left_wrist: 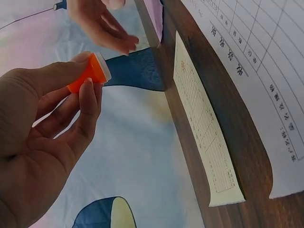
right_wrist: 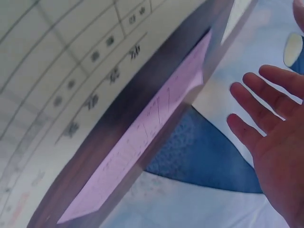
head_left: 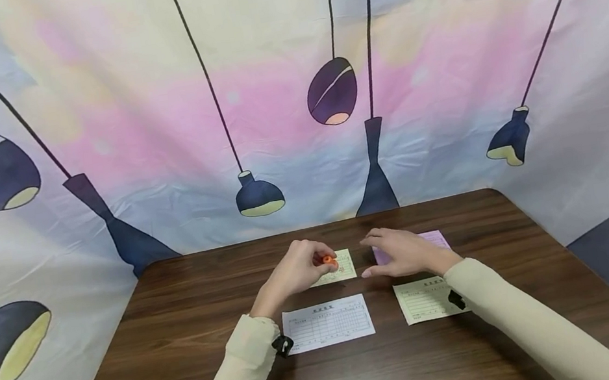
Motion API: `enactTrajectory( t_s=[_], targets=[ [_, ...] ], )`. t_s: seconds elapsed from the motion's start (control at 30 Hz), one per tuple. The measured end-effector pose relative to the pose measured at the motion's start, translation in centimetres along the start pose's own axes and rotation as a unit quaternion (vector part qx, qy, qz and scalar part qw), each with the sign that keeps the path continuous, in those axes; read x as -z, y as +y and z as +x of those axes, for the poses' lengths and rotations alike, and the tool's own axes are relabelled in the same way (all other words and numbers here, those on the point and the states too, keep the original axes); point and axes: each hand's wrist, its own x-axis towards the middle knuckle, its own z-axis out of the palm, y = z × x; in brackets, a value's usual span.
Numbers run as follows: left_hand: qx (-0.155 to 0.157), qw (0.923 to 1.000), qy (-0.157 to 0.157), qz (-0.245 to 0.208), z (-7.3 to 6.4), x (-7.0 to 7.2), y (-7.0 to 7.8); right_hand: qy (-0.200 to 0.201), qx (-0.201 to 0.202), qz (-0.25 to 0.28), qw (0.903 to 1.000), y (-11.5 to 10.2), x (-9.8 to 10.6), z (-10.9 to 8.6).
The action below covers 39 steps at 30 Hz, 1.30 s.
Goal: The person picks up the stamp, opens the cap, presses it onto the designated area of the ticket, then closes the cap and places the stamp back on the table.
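Your left hand (head_left: 295, 269) grips a small orange object with a white rim (left_wrist: 97, 71), pinched between thumb and fingers. Your right hand (head_left: 404, 252) holds nothing; its fingers are spread and relaxed, and in its wrist view they stand in the air, apart from the table (head_left: 196, 334).

The orange object is raised off the table; from your head view it overlaps the yellow slip (head_left: 347, 262) at the far left of four papers. That slip bears printed lines and reddish marks.

Your right hand partly covers a pink-purple slip (head_left: 434, 238), which lies at the far right. Nearer you on the left is a white form (head_left: 327, 324) with a printed grid, and to its right a pale yellow form (head_left: 423, 303), partly hidden under your right forearm. The papers lie apart from one another.

Your cream sleeves (head_left: 236, 364) reach the wrists. The table has dark brown wood grain, and behind it hangs a pastel curtain (head_left: 164, 119) patterned with dark blue lamps.
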Motion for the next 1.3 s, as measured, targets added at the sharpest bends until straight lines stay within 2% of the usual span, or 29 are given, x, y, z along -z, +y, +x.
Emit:
enactTrajectory(
  t_s=[0.13,0.4,0.7,1.0,1.3],
  targets=[
    [-0.002,0.9999,0.009,-0.007,0.7,-0.3,-0.2,0.008,-0.001,-0.006,0.9999,0.6,0.2,-0.7],
    [-0.016,0.9999,0.004,0.002,2.0,-1.3,0.2,0.015,-0.006,-0.003,0.9999,1.8,0.6,-3.2],
    [-0.002,0.9998,-0.007,-0.017,2.9,-1.6,0.9,0.007,-0.03,-0.011,0.9995,3.7,0.6,-5.6],
    [-0.012,0.9998,-0.012,-0.004,3.6,-2.5,1.4,0.014,-0.038,-0.023,0.9989,5.9,0.9,-7.5],
    [-0.023,0.9994,-0.021,-0.014,3.8,-3.5,1.7,-0.011,-0.082,-0.008,0.9965,8.5,0.7,-9.3]
  ],
)
